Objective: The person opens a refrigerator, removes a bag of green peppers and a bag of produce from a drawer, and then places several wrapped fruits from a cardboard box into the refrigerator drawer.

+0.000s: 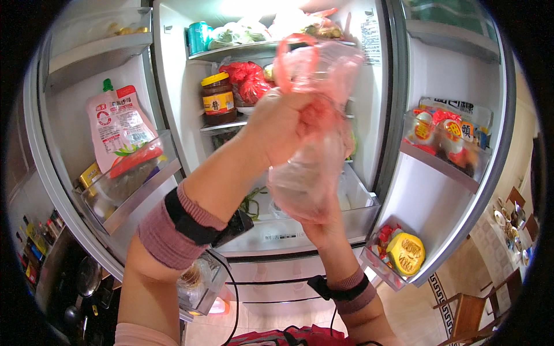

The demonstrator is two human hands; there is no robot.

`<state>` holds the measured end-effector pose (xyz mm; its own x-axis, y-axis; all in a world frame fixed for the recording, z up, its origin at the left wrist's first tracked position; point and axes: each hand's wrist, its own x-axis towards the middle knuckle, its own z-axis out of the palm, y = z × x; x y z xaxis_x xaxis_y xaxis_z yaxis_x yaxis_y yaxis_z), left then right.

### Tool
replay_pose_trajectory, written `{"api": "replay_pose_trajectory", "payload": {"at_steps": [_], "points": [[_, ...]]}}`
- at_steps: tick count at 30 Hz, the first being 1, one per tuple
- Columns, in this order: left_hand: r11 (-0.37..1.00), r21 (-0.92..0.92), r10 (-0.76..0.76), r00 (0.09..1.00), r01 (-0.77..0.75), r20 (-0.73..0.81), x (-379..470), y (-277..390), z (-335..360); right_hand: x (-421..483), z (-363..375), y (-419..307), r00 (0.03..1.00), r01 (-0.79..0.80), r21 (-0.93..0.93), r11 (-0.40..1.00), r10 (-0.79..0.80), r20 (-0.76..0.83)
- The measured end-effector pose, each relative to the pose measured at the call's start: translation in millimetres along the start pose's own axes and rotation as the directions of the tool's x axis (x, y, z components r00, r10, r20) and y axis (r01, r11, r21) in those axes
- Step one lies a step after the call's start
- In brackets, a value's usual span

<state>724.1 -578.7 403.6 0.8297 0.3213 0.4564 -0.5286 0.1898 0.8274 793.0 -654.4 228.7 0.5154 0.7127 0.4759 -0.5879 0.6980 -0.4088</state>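
Observation:
My left hand (281, 125) is closed around the gathered neck of a thin pinkish plastic bag (309, 181), whose red handles stick up above the fist. Whatever is inside the bag looks pale and is blurred. Below and behind the bag is my right hand (320, 220), mostly hidden by it; its fingers do not show. Both are raised before an open refrigerator. Behind my left hand, a jar of brown sauce with a yellow lid (218, 99) and a red plastic bag (251, 82) stand on the middle shelf.
Both refrigerator doors are open. The left door bin holds a pink sauce pouch (119, 125); a cut pumpkin half (406, 254) sits in the lower right bin. An open drawer (277, 235) with green vegetables lies below the shelves. A wooden chair (467, 311) stands at right.

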Motion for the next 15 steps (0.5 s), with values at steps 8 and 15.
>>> {"api": "replay_pose_trajectory", "payload": {"at_steps": [8, 15], "points": [[0.760, 0.575, 0.189, 0.949, -0.303, 0.251, -8.9, 10.6, -19.8, -2.6, 1.8, -48.5, 0.955, 0.295, -0.208, 0.933, -0.295, 0.030], [0.654, 0.500, -0.533, 0.814, 0.568, -0.229, -8.1, -28.8, -97.2, -10.3, -11.4, -39.6, 0.958, 0.281, -0.181, 0.943, -0.286, -0.004]]}}
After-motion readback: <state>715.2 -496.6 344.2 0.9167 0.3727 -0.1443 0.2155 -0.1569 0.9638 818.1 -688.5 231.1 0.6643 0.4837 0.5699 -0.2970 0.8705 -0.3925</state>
